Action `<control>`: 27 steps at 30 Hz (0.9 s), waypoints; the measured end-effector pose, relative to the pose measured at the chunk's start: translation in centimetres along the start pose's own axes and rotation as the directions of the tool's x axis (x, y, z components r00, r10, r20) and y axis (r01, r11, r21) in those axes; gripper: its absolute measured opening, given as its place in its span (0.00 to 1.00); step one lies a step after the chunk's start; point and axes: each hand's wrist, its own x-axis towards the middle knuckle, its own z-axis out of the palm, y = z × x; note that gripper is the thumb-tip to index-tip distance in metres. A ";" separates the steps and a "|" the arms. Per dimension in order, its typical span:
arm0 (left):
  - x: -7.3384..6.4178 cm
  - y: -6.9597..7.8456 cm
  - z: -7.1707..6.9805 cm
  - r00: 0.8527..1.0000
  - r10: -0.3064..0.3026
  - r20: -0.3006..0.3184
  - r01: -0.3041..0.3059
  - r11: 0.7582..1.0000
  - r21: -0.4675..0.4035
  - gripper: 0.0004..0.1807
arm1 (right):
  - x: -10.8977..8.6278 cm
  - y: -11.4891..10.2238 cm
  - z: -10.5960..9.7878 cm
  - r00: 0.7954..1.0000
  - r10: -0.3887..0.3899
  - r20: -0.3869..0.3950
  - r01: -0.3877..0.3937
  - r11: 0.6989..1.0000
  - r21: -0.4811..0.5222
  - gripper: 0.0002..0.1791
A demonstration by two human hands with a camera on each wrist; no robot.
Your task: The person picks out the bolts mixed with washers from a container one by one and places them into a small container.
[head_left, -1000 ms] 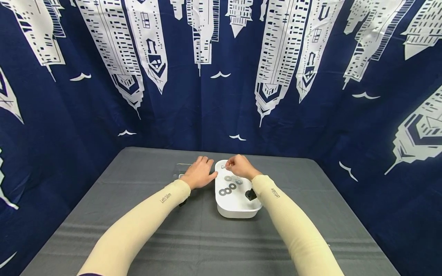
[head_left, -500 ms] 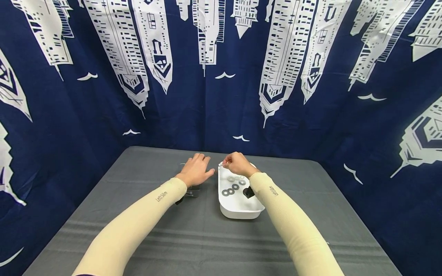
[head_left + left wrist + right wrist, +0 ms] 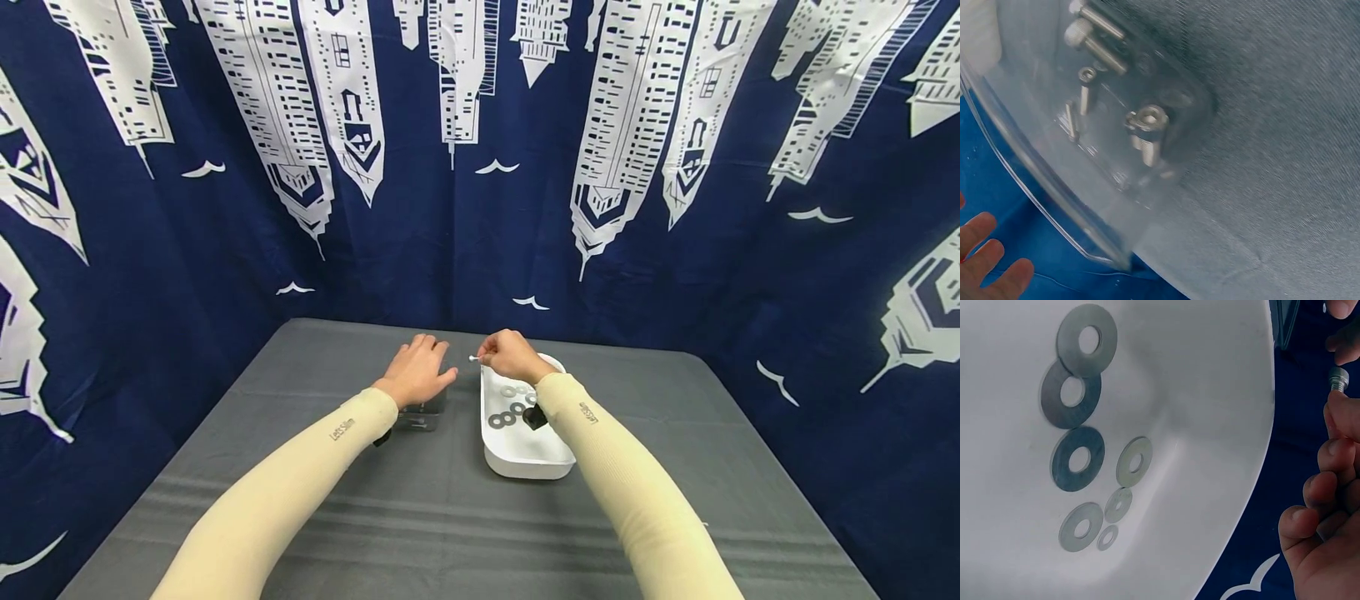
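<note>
My right hand (image 3: 512, 357) pinches a small metal socket head bolt (image 3: 1338, 379) by its shank, head outward. In the head view the bolt sticks out toward the left, just beyond the far left corner of the white tray (image 3: 528, 469). My left hand (image 3: 417, 371) hovers over a clear plastic box (image 3: 420, 423), fingers spread and holding nothing; it partly hides the box. Several bolts of different sizes lie in this box, among them a thick socket head bolt (image 3: 1150, 122). Flat washers (image 3: 1079, 459) of several sizes lie in the white tray.
A grey cloth covers the table (image 3: 450, 533). Behind it hangs a dark blue curtain (image 3: 420, 250) with white building prints. The tray has raised walls and stands right of the clear box, with a gap between them.
The right hand has carried the bolt leftward from over the tray past its rim. My left hand has shifted left, baring more of the clear box. The head view has turned slightly left.
</note>
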 end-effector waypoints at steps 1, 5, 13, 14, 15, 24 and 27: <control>-0.1 -0.2 0.0 1.000 -0.002 0.002 0.002 1.000 0.001 0.33 | 0.1 -0.1 0.1 1.000 -0.007 0.000 0.007 1.000 -0.004 0.05; -0.4 -0.9 0.0 1.000 -0.017 0.012 0.017 1.000 0.013 0.33 | 0.5 -0.4 0.5 1.000 -0.022 0.001 0.022 1.000 -0.013 0.04; -0.9 -2.2 -0.2 0.998 -0.051 0.046 0.051 0.999 0.007 0.34 | 1.2 -1.3 1.3 0.999 -0.043 -0.002 0.043 0.999 -0.027 0.04; -1.0 -2.3 -0.2 0.997 -0.056 0.052 0.056 0.998 0.008 0.35 | 1.3 -1.4 1.4 0.999 -0.044 0.001 0.044 0.999 -0.026 0.04; -1.1 -2.4 -0.2 0.997 -0.060 0.056 0.059 0.998 0.007 0.35 | 1.4 -1.5 1.5 0.999 -0.046 0.003 0.046 0.998 -0.030 0.04; -1.7 -3.4 -0.5 0.994 -0.078 0.071 0.079 0.997 -0.011 0.34 | 2.2 -2.4 2.2 0.998 -0.059 0.033 0.059 0.998 -0.019 0.03; -2.0 -3.7 -0.5 0.994 -0.080 0.071 0.082 0.996 -0.020 0.34 | 2.4 -2.8 2.5 0.997 -0.064 0.037 0.064 0.998 -0.001 0.03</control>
